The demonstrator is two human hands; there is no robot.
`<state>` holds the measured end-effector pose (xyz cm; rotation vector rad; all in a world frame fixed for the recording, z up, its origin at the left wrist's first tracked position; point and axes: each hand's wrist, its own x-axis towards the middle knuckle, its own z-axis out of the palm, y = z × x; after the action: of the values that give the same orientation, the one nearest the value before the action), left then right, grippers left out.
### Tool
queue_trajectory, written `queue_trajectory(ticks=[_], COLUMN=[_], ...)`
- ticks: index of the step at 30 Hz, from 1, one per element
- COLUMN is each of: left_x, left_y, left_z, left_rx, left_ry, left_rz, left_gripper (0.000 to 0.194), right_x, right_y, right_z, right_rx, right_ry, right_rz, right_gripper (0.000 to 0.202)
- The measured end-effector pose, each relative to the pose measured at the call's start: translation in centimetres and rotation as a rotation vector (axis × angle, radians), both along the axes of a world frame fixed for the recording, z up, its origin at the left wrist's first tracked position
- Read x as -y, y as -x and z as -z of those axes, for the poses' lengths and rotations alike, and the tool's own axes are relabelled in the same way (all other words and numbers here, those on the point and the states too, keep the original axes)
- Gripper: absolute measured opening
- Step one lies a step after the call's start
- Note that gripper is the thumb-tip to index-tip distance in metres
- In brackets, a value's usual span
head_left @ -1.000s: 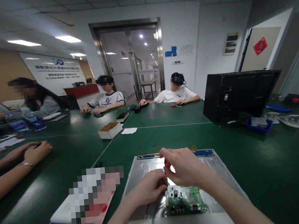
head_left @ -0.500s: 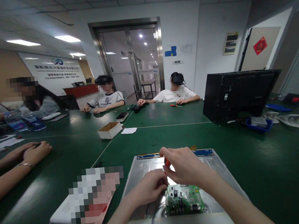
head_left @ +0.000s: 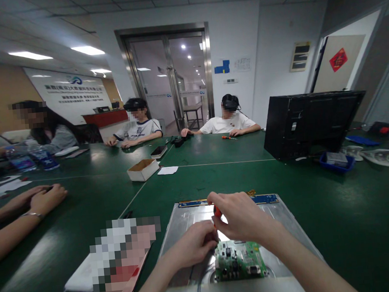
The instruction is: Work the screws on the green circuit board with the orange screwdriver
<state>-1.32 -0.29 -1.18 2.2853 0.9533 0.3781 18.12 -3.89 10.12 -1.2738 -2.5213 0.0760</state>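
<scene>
Screwdriver (head_left: 217, 211) — in R hand (head_left: 240, 217), L hand (head_left: 196, 242) beside, nr PCB (head_left: 240, 258).

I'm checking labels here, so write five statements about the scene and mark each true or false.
1. The right hand holds an orange-and-black tool. True.
2. The blue tray sits in front of the black casing. True.
3. The left hand rests on the black casing. False: it is over the metal panel, beside the right hand.
4. The green circuit board lies along the far edge of the metal panel. False: it lies toward the near side.
5. An open-topped box stands on the green table. True.
</scene>
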Motion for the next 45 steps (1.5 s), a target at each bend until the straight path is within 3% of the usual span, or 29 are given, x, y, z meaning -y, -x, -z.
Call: queue_trajectory(ticks=[16,27,41,45], left_x=[0.0,0.6,0.2,0.5], left_y=[0.0,-0.4,0.1,0.1], left_z=[0.1,-1.1,-0.2,-0.5], left_rx=[0.023,0.007,-0.013,-0.008], left_ry=[0.014,0.016,0.005,0.001], left_rz=[0.015,-0.009,-0.007,-0.024], left_gripper=[0.014,0.012,0.012,0.012], right_x=[0.0,-0.1,-0.3,-0.4], right_y=[0.2,0.2,-0.3,-0.4], right_z=[-0.1,0.0,0.2,0.1], right_rx=[0.027,0.066,0.029,0.03], right_ry=[-0.013,-0.034,-0.115,-0.107], right_rz=[0.039,0.052,0.063,0.067], right_gripper=[0.019,0.019,0.018,0.018])
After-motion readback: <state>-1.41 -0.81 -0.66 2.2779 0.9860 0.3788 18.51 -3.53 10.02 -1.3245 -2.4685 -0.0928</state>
